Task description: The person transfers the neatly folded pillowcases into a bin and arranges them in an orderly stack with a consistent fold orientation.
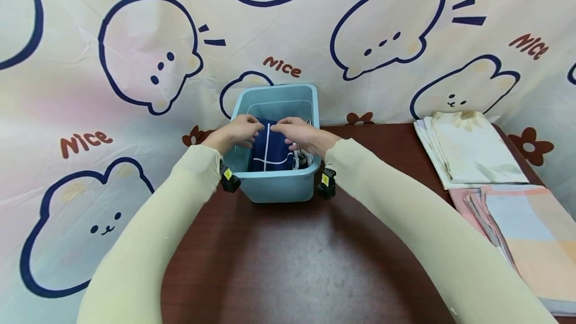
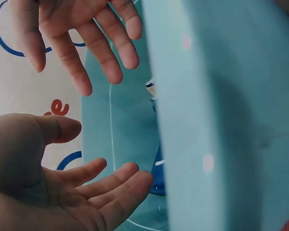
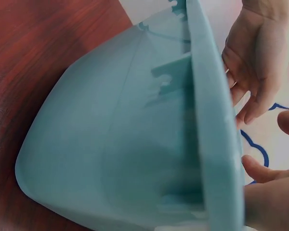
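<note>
A light blue plastic bin (image 1: 279, 186) stands at the back of the table against the patterned backdrop. Inside it lies a folded navy cloth (image 1: 279, 151) with white lines, and beside that, on the right, a black-and-white patterned cloth (image 1: 302, 159). My left hand (image 1: 240, 130) hovers over the bin's left part, fingers loosely bent and holding nothing. Opposite it, my right hand (image 1: 302, 135) is over the right part, also with nothing in its fingers. The left wrist view shows both palms facing each other, apart, above the bin; the right wrist view is mostly the bin's outer wall (image 3: 120, 130).
To the right on the dark red-brown table (image 1: 279, 259) lie a folded cream floral cloth (image 1: 481, 149) and, nearer, a folded pink, peach and grey-blue cloth (image 1: 531, 234). A printed backdrop (image 1: 279, 34) hangs behind the table.
</note>
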A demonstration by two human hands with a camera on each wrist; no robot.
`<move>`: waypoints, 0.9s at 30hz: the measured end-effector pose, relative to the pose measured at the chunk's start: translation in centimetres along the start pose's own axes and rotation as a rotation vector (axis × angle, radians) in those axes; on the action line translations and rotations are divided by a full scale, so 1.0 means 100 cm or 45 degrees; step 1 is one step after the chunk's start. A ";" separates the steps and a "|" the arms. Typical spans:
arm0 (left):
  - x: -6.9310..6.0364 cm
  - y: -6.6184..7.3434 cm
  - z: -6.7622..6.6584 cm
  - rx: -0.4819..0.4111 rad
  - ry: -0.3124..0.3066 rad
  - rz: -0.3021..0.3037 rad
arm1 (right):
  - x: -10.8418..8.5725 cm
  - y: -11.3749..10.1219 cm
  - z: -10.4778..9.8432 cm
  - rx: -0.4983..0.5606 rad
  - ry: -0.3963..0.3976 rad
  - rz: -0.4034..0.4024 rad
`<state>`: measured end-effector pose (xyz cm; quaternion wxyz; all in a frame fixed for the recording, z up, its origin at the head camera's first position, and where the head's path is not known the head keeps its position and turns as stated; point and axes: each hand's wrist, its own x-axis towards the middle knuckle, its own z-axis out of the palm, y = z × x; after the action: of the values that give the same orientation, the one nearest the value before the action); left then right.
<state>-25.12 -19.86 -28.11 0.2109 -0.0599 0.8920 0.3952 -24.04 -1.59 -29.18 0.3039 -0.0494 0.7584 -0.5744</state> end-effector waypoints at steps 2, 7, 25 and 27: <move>-0.001 0.001 -0.002 -0.008 0.006 0.009 | -0.003 -0.002 0.000 0.006 0.007 -0.020; -0.003 0.000 -0.007 -0.021 0.050 0.022 | -0.007 -0.004 0.000 0.008 0.047 -0.058; -0.031 0.013 0.008 0.007 0.020 0.212 | -0.022 0.004 -0.012 0.332 0.125 -0.233; -0.034 0.014 0.011 0.023 0.015 0.237 | -0.024 0.005 -0.014 0.341 0.109 -0.247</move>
<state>-22.04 -18.31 -26.38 0.1686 0.0229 0.8984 0.4048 -22.67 0.73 -28.44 0.2183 -0.0571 0.6789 -0.6987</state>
